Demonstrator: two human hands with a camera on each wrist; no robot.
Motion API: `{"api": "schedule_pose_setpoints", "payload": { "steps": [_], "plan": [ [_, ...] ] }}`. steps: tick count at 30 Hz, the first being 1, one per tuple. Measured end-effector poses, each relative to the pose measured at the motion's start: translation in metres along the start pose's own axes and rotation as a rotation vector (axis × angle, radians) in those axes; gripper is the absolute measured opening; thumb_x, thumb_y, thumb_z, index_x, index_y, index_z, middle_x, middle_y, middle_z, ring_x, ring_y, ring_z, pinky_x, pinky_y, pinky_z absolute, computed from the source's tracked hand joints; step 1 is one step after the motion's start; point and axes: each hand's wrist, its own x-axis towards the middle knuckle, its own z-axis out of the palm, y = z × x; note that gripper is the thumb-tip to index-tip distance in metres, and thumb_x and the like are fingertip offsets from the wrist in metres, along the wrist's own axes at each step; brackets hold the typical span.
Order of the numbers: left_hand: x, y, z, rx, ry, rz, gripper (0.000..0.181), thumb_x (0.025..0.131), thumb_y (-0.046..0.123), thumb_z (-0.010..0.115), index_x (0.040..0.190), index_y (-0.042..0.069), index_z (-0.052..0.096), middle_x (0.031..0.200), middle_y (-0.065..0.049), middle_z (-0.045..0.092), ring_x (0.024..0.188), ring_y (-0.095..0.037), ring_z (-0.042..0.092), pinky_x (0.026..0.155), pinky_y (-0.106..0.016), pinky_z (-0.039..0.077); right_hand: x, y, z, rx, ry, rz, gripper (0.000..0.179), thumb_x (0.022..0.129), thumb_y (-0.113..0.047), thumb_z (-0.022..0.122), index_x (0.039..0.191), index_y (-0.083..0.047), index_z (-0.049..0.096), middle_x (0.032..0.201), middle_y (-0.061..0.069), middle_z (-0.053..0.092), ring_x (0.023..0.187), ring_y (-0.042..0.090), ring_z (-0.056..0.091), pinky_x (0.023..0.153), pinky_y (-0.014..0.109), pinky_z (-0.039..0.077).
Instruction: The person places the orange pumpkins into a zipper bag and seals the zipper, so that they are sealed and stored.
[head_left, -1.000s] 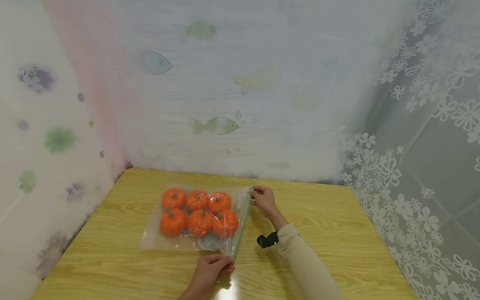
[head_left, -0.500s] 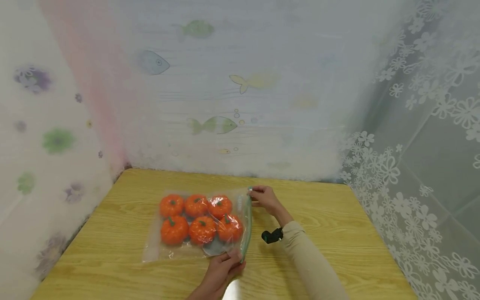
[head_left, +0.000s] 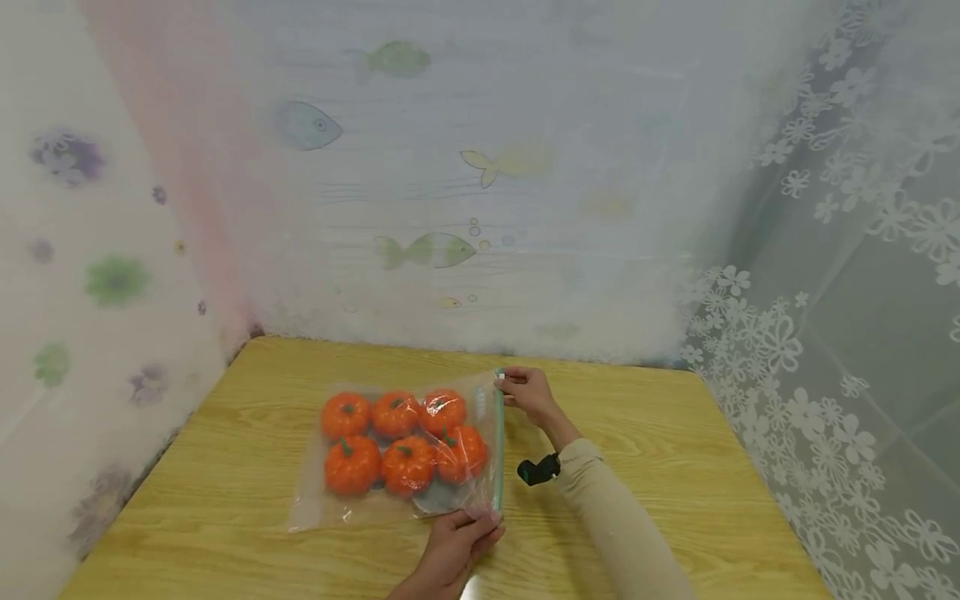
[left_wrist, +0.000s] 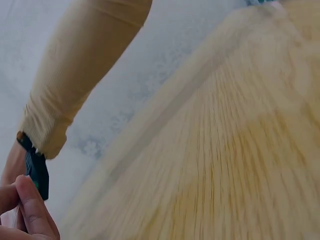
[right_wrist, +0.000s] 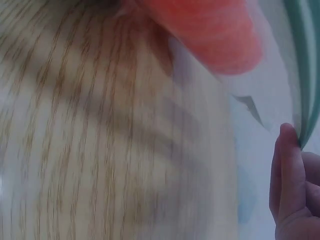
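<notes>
A clear zip bag (head_left: 307,500) lies on the table, holding several small orange pumpkins (head_left: 352,465) with green stems in two rows. Its green zip strip (head_left: 499,467) runs straight along the right side. At the near end of that strip, my left hand (head_left: 450,554) pinches the bag's corner between thumb and fingers. My right hand (head_left: 531,394) pinches the far end, right at a small white slider (head_left: 502,377). In the right wrist view, fingertips (right_wrist: 289,137) meet the green strip, with a blurred pumpkin (right_wrist: 215,35) beyond. Only the fingers (left_wrist: 35,212) of the left hand show in its wrist view.
The wooden table (head_left: 637,500) extends to both sides and meets a pale fish-printed sheet (head_left: 585,275) at the back. Flower-patterned sheets (head_left: 795,433) enclose the right and left. A black wrist device (head_left: 538,470) sits on the right forearm.
My left hand has moved right with the bag's near corner, so the slanted, then bowed zip strip now runs straight. The pumpkins shifted slightly nearer. My right hand stays at the far end.
</notes>
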Motion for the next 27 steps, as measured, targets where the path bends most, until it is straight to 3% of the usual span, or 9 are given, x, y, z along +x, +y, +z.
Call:
{"api": "schedule_pose_setpoints", "payload": {
  "steps": [6,12,18,22,25,27],
  "plan": [
    [0.006,-0.008,0.010,0.013,0.041,-0.008,0.004,0.097,-0.006,0.061,0.097,-0.005,0.065,0.095,-0.007,0.068,0.084,-0.010,0.072,0.083,-0.021,0.059,0.003,0.005,0.008,0.002,0.062,-0.010,0.039,0.100,-0.001,0.063,0.136,0.012,0.055,0.112,0.021,0.065,0.081,0.009,0.068,0.074,0.028,0.062],
    [0.015,-0.012,0.012,0.027,0.064,-0.047,0.010,0.098,-0.003,0.063,0.105,-0.009,0.063,0.095,-0.006,0.069,0.082,-0.009,0.071,0.081,-0.020,0.059,0.003,0.000,0.009,-0.003,0.033,-0.021,0.040,0.101,-0.001,0.061,0.138,0.012,0.054,0.114,0.023,0.065,0.081,0.009,0.068,0.077,0.031,0.062],
    [0.011,-0.009,0.013,0.085,0.038,-0.095,0.013,0.101,0.008,0.063,0.104,-0.005,0.065,0.088,-0.004,0.070,0.079,-0.009,0.071,0.078,-0.022,0.060,0.001,-0.002,0.005,-0.014,0.000,-0.024,0.039,0.102,-0.004,0.060,0.138,0.012,0.055,0.121,0.028,0.064,0.089,0.013,0.071,0.083,0.036,0.062],
    [0.004,-0.005,0.012,0.222,-0.085,-0.198,0.024,0.103,0.013,0.061,0.110,-0.008,0.068,0.086,-0.004,0.073,0.079,-0.011,0.073,0.078,-0.027,0.061,-0.001,-0.001,0.001,-0.034,0.003,-0.010,0.038,0.102,-0.008,0.061,0.136,0.010,0.058,0.122,0.027,0.065,0.092,0.015,0.071,0.085,0.037,0.061],
    [-0.002,0.002,0.007,0.393,-0.290,-0.254,0.031,0.104,0.017,0.058,0.120,-0.008,0.066,0.092,-0.003,0.074,0.082,-0.009,0.072,0.080,-0.027,0.061,-0.003,0.000,-0.002,-0.050,0.009,-0.002,0.037,0.102,-0.008,0.061,0.135,0.009,0.060,0.121,0.027,0.066,0.092,0.016,0.071,0.086,0.040,0.061],
    [-0.006,0.011,0.004,0.497,-0.443,-0.244,0.035,0.106,0.019,0.055,0.125,-0.008,0.064,0.097,-0.004,0.074,0.085,-0.009,0.071,0.081,-0.028,0.061,-0.004,0.001,-0.003,-0.059,0.012,0.002,0.036,0.102,-0.008,0.061,0.134,0.009,0.060,0.120,0.026,0.066,0.092,0.016,0.071,0.086,0.041,0.061]
  ]
}}
